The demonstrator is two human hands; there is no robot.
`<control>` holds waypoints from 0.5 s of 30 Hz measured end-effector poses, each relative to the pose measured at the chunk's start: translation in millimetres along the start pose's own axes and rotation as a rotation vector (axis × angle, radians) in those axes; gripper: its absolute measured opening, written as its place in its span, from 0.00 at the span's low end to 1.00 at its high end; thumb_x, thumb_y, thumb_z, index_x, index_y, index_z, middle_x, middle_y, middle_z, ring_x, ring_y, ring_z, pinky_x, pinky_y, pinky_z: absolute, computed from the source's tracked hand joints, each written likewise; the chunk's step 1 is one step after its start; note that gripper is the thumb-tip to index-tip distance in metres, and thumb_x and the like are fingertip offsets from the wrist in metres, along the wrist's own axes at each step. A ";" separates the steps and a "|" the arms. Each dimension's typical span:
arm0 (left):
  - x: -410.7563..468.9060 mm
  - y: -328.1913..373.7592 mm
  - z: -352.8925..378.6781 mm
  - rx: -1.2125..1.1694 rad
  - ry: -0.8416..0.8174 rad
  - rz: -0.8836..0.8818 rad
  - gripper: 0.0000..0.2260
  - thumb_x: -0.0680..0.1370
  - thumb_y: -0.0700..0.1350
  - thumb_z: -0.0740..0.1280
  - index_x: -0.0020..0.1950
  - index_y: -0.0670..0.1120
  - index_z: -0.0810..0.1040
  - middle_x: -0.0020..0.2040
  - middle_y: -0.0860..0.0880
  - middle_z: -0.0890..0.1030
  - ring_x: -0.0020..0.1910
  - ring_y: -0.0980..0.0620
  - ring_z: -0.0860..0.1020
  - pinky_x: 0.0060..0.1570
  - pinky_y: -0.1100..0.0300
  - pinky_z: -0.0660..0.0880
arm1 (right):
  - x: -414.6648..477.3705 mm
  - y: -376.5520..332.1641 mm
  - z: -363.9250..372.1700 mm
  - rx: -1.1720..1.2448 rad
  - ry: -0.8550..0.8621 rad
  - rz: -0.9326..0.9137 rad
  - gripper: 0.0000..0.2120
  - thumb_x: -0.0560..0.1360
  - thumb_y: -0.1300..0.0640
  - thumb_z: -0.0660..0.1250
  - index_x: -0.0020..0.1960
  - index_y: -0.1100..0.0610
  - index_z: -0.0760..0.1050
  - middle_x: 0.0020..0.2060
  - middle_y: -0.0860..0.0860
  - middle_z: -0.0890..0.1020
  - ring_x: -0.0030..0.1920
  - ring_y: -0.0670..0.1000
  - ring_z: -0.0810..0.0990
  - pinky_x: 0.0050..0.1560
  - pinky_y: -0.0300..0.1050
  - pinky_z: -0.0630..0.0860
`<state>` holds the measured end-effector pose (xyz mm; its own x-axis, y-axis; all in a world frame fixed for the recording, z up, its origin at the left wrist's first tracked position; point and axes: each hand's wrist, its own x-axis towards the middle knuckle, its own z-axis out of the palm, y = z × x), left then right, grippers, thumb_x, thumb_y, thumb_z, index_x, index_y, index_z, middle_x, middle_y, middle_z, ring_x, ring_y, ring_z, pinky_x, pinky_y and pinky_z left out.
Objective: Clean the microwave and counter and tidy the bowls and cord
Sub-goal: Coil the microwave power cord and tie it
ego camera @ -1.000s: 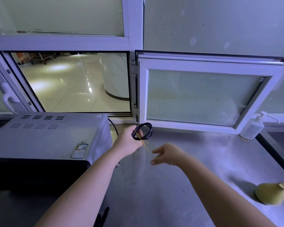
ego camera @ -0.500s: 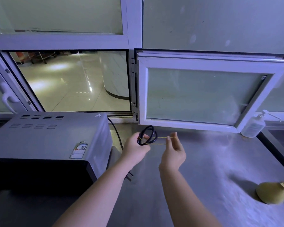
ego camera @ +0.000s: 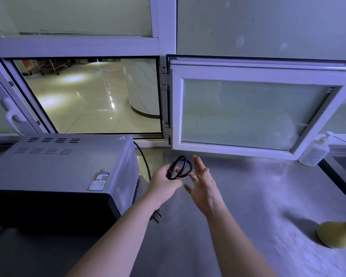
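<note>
One coil of black cord (ego camera: 181, 165) sticks up out of the left hand (ego camera: 165, 185), which is closed around the bunched lower part of the loops, above the counter (ego camera: 248, 200) just right of the microwave (ego camera: 58, 166). A thin yellowish rubber band (ego camera: 185, 174) runs from the coil across to the right hand (ego camera: 203, 189). That hand is spread flat, palm towards the coil, with its fingers straight and the band caught on one of them. The rest of the cord runs from behind the microwave down its right side to the left hand, and the plug (ego camera: 155, 217) hangs below the left wrist, close to the steel surface.

Against the wall on the far right of the counter stands a clear pump bottle (ego camera: 314, 153); how full it is cannot be told. A rounded yellow-green object (ego camera: 335, 236), too blurred to identify, lies at the near right edge. Behind the hands a white-framed window sash (ego camera: 248, 110) hangs swung open, and beside it an open hatch (ego camera: 92, 96) shows a shiny tiled floor.
</note>
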<state>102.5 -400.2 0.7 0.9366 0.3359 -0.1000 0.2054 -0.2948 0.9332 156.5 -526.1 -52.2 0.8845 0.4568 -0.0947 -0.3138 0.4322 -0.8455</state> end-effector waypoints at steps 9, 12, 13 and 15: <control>11.1 2.7 -6.5 0.138 -0.083 0.115 0.06 0.70 0.34 0.67 0.44 0.43 0.74 0.32 0.54 0.72 0.27 0.61 0.67 0.27 0.71 0.63 | 2.3 -54.8 -15.0 -0.614 -0.232 -0.101 0.43 0.59 0.35 0.78 0.70 0.37 0.64 0.70 0.32 0.66 0.73 0.36 0.57 0.72 0.43 0.56; 15.4 1.7 -1.8 0.117 -0.085 0.132 0.05 0.72 0.36 0.67 0.45 0.44 0.73 0.34 0.54 0.72 0.30 0.59 0.68 0.30 0.70 0.64 | 3.4 -60.9 -15.5 -0.850 -0.185 -0.177 0.42 0.62 0.39 0.77 0.72 0.38 0.64 0.68 0.30 0.68 0.75 0.43 0.57 0.73 0.46 0.57; 16.7 1.4 -0.2 0.099 -0.076 0.131 0.05 0.72 0.37 0.68 0.46 0.44 0.74 0.34 0.54 0.72 0.32 0.58 0.68 0.31 0.71 0.64 | 3.4 -61.1 -15.6 -0.892 -0.154 -0.214 0.41 0.63 0.43 0.78 0.72 0.39 0.65 0.66 0.30 0.70 0.75 0.45 0.58 0.73 0.47 0.58; 17.7 2.1 2.9 0.073 -0.075 0.132 0.05 0.74 0.40 0.69 0.47 0.44 0.75 0.35 0.54 0.72 0.34 0.57 0.69 0.31 0.72 0.65 | 3.2 -60.8 -13.6 -0.885 -0.102 -0.249 0.39 0.64 0.49 0.80 0.71 0.41 0.68 0.64 0.30 0.72 0.74 0.44 0.60 0.73 0.45 0.59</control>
<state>120.3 -397.5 -0.2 0.9747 0.2234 -0.0064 0.0969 -0.3967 0.9128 183.1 -561.4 -8.3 0.8429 0.5152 0.1554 0.2972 -0.2050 -0.9325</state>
